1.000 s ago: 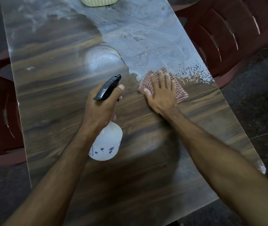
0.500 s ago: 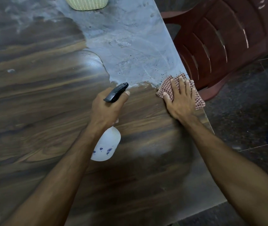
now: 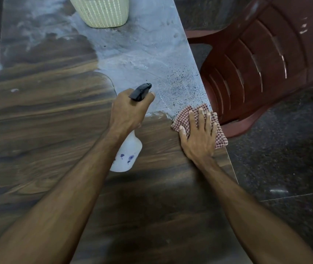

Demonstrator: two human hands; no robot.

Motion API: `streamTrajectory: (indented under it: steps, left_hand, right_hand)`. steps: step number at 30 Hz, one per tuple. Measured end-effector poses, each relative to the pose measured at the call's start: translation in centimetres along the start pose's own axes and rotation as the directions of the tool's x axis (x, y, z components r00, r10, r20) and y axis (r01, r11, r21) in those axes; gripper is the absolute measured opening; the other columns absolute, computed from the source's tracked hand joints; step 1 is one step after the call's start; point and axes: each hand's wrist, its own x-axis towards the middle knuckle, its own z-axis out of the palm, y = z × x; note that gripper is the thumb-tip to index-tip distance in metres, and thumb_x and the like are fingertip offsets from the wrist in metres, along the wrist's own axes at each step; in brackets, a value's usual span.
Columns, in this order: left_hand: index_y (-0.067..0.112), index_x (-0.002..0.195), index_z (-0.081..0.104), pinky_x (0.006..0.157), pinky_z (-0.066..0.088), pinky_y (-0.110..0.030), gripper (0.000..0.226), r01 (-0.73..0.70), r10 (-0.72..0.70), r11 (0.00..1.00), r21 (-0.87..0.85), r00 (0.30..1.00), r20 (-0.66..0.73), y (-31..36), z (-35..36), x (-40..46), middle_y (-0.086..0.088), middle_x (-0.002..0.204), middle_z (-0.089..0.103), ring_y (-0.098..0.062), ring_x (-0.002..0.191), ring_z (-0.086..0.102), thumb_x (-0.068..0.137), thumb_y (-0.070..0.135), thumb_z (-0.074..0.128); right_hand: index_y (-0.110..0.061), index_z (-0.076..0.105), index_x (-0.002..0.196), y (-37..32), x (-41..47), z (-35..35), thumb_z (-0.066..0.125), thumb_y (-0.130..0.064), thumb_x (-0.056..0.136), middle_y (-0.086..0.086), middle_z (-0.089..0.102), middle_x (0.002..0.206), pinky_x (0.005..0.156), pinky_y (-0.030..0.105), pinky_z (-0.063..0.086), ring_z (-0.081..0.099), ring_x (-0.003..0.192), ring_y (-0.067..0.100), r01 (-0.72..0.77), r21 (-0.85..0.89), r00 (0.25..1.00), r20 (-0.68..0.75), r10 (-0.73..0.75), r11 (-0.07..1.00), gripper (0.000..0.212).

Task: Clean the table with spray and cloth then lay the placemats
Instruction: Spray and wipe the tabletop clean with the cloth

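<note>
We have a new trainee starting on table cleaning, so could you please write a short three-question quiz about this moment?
1. True or false: the right hand lies flat on the checked cloth.
2. What does the left hand grip? A) spray bottle B) placemat C) cup
3. Which part of the table is still covered in pale film: near or far?

Key: 1 true; 2 A; 3 far, around the ribbed basket and beside the red chair.

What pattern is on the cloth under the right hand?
A small red-and-white check, seen in the head view on the cloth at the table's right edge.
</note>
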Motion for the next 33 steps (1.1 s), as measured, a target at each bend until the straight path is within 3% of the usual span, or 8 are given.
streamTrajectory:
  steps: [4,10,13,16,21,27,30,33]
  left_hand:
    - [-0.006,0.091,0.068,0.058,0.056,-0.045,0.051,0.067,-0.069,0.997,-0.031,0.996,-0.050,-0.3,0.0,0.4,-0.027,0.076,0.067,-0.017,0.043,0.053,0.084,0.044,0.066]
    - [-0.002,0.085,0.066,0.064,0.058,-0.052,0.051,0.137,-0.150,0.987,-0.082,0.970,-0.191,-2.0,-1.5,0.7,-0.021,0.072,0.066,-0.023,0.057,0.057,0.076,0.048,0.065]
    - [0.000,0.085,0.066,0.057,0.056,-0.043,0.046,0.150,-0.167,0.984,-0.100,0.968,-0.188,-2.5,-2.0,0.8,-0.009,0.069,0.064,-0.020,0.054,0.055,0.077,0.045,0.066]
    - [0.001,0.079,0.068,0.050,0.053,-0.033,0.045,0.172,-0.187,0.980,-0.099,0.966,-0.178,-2.9,-2.4,0.8,-0.008,0.068,0.066,-0.016,0.048,0.057,0.076,0.046,0.063]
    - [0.005,0.077,0.072,0.047,0.046,-0.026,0.037,0.229,-0.254,0.963,-0.145,0.948,-0.192,-3.3,-2.6,0.2,0.003,0.057,0.064,-0.014,0.041,0.056,0.079,0.041,0.066]
    - [0.004,0.084,0.070,0.048,0.043,-0.030,0.036,0.230,-0.283,0.925,-0.304,0.948,-0.144,-3.3,-3.4,-0.5,0.000,0.065,0.069,-0.023,0.043,0.051,0.081,0.039,0.069]
    - [0.011,0.075,0.066,0.041,0.039,-0.026,0.025,0.253,-0.326,0.881,-0.400,0.937,-0.126,-3.1,-3.7,-0.9,-0.004,0.070,0.071,-0.014,0.041,0.053,0.090,0.030,0.064]
    - [0.013,0.070,0.066,0.039,0.038,-0.024,0.029,0.263,-0.347,0.881,-0.394,0.924,-0.159,-3.1,-3.6,-1.0,-0.008,0.074,0.072,-0.013,0.035,0.050,0.091,0.034,0.063]
  right_hand:
    - [-0.022,0.026,0.156,0.1,0.0,0.0,0.031,-0.057,0.095,0.008,0.017,0.165,0.121,0.054,0.012,0.011,0.152,0.030,0.013,-0.004,1.000,-0.001,-0.013,1.000,0.071]
    - [-0.021,0.028,0.155,0.0,0.0,0.2,0.031,-0.055,0.093,0.010,0.021,0.164,0.120,0.056,0.014,0.016,0.151,0.032,0.020,-0.013,1.000,-0.021,-0.020,1.000,0.071]
    - [-0.020,0.028,0.156,0.0,-0.1,0.1,0.030,-0.054,0.093,0.010,0.021,0.163,0.119,0.056,0.013,0.017,0.151,0.033,0.024,-0.015,0.999,-0.026,-0.025,1.000,0.071]
    - [-0.020,0.027,0.156,0.0,-0.1,0.1,0.029,-0.054,0.094,0.011,0.021,0.163,0.120,0.056,0.013,0.017,0.150,0.033,0.024,-0.026,0.999,-0.030,-0.025,0.999,0.071]
    - [-0.019,0.028,0.156,-0.1,-0.1,0.2,0.030,-0.054,0.095,0.011,0.022,0.163,0.119,0.056,0.015,0.018,0.150,0.034,0.024,-0.027,0.999,-0.036,-0.025,0.999,0.070]
    - [-0.019,0.030,0.155,-0.1,-0.2,0.2,0.030,-0.055,0.093,0.011,0.023,0.163,0.118,0.057,0.017,0.020,0.149,0.035,0.024,-0.010,0.999,-0.049,-0.025,1.000,0.071]
    - [-0.019,0.030,0.155,-0.1,-0.2,0.2,0.028,-0.056,0.094,0.011,0.023,0.163,0.117,0.057,0.018,0.021,0.149,0.035,0.025,-0.010,0.998,-0.050,-0.026,1.000,0.071]
    - [-0.019,0.030,0.155,-0.1,-0.2,0.2,0.026,-0.056,0.094,0.011,0.022,0.163,0.117,0.057,0.018,0.020,0.149,0.035,0.025,-0.006,0.999,-0.044,-0.025,1.000,0.072]
